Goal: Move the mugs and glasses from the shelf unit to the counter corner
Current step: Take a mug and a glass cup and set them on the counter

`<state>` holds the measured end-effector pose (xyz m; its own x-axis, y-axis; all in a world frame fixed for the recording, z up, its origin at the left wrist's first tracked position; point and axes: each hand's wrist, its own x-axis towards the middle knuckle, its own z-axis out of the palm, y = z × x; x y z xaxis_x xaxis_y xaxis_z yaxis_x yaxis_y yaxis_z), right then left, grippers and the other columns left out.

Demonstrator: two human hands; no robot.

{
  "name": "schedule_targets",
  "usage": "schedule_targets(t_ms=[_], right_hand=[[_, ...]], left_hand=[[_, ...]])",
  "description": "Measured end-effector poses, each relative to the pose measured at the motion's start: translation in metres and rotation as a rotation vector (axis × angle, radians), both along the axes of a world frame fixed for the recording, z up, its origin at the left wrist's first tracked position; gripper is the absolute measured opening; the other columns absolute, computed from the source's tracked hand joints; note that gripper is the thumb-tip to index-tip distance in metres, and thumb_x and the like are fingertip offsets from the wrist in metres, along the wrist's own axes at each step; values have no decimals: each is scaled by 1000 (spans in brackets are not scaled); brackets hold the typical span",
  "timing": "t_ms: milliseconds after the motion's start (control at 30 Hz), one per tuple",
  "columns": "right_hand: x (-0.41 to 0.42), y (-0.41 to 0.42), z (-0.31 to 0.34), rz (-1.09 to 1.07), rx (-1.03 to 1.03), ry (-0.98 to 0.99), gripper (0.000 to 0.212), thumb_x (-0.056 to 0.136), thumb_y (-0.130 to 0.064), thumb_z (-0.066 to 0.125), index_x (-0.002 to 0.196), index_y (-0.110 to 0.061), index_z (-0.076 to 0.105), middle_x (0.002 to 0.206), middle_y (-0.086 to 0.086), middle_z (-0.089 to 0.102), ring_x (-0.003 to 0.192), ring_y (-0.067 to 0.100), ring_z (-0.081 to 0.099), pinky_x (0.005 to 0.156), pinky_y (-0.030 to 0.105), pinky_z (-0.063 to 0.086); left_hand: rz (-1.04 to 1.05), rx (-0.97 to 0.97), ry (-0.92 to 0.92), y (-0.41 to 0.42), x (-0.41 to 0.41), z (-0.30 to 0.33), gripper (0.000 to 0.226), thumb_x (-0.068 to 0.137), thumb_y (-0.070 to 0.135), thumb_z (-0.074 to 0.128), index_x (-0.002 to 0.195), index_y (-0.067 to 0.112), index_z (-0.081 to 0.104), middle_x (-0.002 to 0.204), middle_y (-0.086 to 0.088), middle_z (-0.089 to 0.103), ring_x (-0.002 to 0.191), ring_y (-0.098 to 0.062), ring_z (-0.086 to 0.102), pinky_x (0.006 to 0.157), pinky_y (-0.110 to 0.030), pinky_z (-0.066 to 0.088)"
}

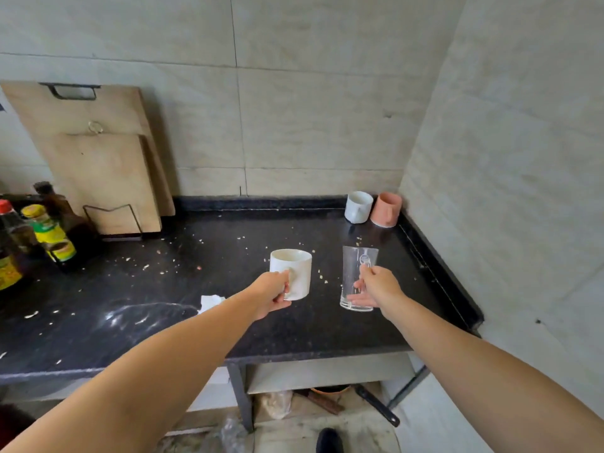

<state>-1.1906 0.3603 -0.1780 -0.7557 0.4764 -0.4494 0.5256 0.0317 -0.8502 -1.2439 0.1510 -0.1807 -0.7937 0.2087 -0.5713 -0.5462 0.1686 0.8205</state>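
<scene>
White mug (292, 271): upright, looks empty; held above the counter (202, 256), well out from the corner.
Glass mug (357, 278): clear, empty, upright, right of the white mug.
Left hand (273, 294): fingers closed around the white mug's handle.
Right hand (379, 286): clamped on the glass mug's handle.
Corner mugs: small white mug (358, 206) and pink mug (386, 209) touching, interiors unclear, beyond both hands.
</scene>
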Motion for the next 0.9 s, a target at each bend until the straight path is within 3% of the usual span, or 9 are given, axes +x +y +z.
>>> schedule_targets(t_ms=[100, 233, 300, 367, 500, 600, 667, 900], right_hand=[[-60, 32, -1, 89, 129, -83, 33, 101, -36, 35, 111, -10, 54, 82, 3, 64, 60, 17, 70, 50, 24, 54], [-138, 67, -10, 209, 167, -112, 32, 99, -36, 38, 104, -9, 55, 90, 8, 66, 85, 31, 71, 83, 43, 59], [-169, 77, -18, 210, 126, -115, 27, 100, -35, 37, 101, -12, 51, 96, 12, 65, 87, 33, 71, 81, 42, 59], [-191, 81, -28, 206, 109, -103, 26, 101, -35, 36, 103, -12, 50, 97, 11, 64, 82, 29, 71, 69, 34, 60], [-232, 84, -50, 209, 77, -56, 32, 101, -35, 34, 107, -8, 51, 96, 11, 62, 75, 23, 69, 58, 23, 55], [-262, 84, -70, 169, 46, -19, 34, 102, -34, 33, 114, -6, 49, 102, 13, 62, 81, 25, 70, 71, 31, 59], [-278, 83, -82, 164, 78, 6, 35, 102, -34, 33, 117, -6, 49, 108, 12, 62, 88, 26, 71, 80, 34, 59], [-316, 86, -107, 73, 68, 102, 31, 102, -30, 35, 117, -8, 51, 108, 8, 61, 93, 19, 65, 85, 30, 53]], left_hand=[[27, -20, -21, 33, -51, -8, 21, 93, 14, 38, 74, 8, 46, 70, -5, 41, 53, -14, 32, 94, -36, 52], [118, -15, -51, 73, -113, -20, 15, 91, 15, 38, 81, 8, 47, 72, -3, 43, 52, -13, 31, 87, -32, 51], [143, -18, -68, 87, -139, -28, 14, 90, 15, 38, 81, 9, 46, 74, -3, 44, 52, -13, 32, 81, -29, 50], [152, -24, -88, 96, -160, -37, 14, 88, 14, 38, 77, 9, 46, 77, -4, 44, 55, -13, 34, 74, -26, 52], [190, -37, -97, 114, -205, -58, 20, 90, 17, 38, 72, 10, 45, 81, -3, 46, 61, -14, 38, 88, -30, 51], [184, -41, -68, 130, -240, -78, 31, 97, 28, 38, 71, 12, 43, 74, -3, 44, 72, -15, 44, 96, -34, 50], [185, -47, -49, 138, -258, -87, 35, 98, 30, 39, 68, 13, 43, 70, -2, 43, 69, -14, 44, 96, -35, 50], [142, -37, 46, 159, -291, -109, 38, 95, 40, 41, 66, 16, 40, 65, 0, 38, 71, -19, 37, 90, -36, 46]])
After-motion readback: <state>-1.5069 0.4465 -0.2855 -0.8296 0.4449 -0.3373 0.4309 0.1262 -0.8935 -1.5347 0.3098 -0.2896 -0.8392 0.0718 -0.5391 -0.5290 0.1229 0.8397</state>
